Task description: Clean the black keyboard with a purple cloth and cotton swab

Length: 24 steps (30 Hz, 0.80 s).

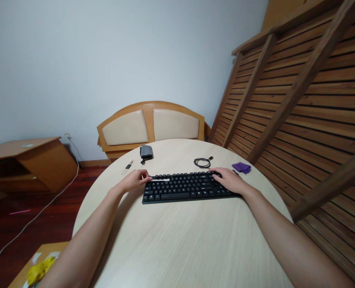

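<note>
Keyboard [186, 187]: black, flat, rectangular.
Your left hand [133, 180]: pinches slim white stick [161, 180].
Your right hand [229, 180]: fingers spread on keys.

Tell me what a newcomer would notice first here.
The black rectangular keyboard at the middle of the round pale wooden table, with the left hand at its left end and the right hand resting on its right end. Behind it lie a coiled black cable, a purple cloth to the right and a grey pouch to the left.
</note>
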Each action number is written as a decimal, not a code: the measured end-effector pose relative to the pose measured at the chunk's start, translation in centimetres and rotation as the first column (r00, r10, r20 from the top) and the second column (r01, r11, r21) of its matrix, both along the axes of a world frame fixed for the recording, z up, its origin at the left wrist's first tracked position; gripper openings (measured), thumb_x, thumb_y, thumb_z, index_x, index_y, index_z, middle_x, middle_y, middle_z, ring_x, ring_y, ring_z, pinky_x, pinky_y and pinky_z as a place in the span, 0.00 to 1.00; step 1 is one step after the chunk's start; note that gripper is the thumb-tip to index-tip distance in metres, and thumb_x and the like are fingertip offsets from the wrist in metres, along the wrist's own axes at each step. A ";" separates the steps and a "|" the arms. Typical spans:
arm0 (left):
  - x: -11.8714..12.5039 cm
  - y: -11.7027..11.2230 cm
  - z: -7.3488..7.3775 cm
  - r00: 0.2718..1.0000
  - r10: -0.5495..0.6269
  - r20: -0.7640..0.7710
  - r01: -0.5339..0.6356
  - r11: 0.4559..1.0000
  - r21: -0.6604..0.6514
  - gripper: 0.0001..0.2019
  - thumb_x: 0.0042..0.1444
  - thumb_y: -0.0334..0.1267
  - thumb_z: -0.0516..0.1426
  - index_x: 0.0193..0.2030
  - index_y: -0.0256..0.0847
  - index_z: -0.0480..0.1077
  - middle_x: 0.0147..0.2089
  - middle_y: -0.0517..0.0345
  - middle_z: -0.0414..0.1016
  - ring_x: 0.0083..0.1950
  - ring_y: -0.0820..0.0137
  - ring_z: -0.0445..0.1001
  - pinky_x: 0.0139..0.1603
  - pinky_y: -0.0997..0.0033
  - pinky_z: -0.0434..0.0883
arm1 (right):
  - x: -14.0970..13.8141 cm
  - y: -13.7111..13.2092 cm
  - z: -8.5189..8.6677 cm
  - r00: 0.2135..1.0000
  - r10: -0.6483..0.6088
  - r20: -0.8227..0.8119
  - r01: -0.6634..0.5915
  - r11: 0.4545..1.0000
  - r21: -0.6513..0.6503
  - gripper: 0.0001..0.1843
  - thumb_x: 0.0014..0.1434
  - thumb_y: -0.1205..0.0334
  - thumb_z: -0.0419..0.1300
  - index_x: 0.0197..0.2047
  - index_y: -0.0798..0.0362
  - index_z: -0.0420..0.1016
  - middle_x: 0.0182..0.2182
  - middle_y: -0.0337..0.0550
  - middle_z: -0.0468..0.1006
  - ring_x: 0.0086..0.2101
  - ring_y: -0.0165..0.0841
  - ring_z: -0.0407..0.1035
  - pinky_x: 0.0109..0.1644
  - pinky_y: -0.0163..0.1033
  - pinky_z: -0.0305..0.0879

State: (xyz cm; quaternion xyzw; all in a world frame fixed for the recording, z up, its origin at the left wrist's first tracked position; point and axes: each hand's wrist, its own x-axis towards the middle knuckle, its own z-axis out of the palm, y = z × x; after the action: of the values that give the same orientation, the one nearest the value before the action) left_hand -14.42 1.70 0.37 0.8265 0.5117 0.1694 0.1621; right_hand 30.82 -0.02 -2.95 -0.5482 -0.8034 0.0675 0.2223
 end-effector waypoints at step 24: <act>-5.5 -0.2 0.4 0.973 0.186 0.137 -0.152 0.962 -0.227 0.28 0.44 0.67 0.60 0.28 0.39 0.68 0.25 0.59 0.68 0.27 0.70 0.63 0.27 0.72 0.58 | 0.1 0.1 -0.1 1.000 0.012 -0.003 -0.012 1.000 0.010 0.22 0.67 0.53 0.50 0.58 0.47 0.75 0.55 0.46 0.78 0.55 0.45 0.70 0.62 0.53 0.63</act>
State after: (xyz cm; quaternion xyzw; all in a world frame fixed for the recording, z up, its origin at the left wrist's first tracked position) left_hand -19.87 1.52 0.76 0.7415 0.5816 0.1908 0.2750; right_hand 30.95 0.07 -3.05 -0.5420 -0.8068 0.0656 0.2257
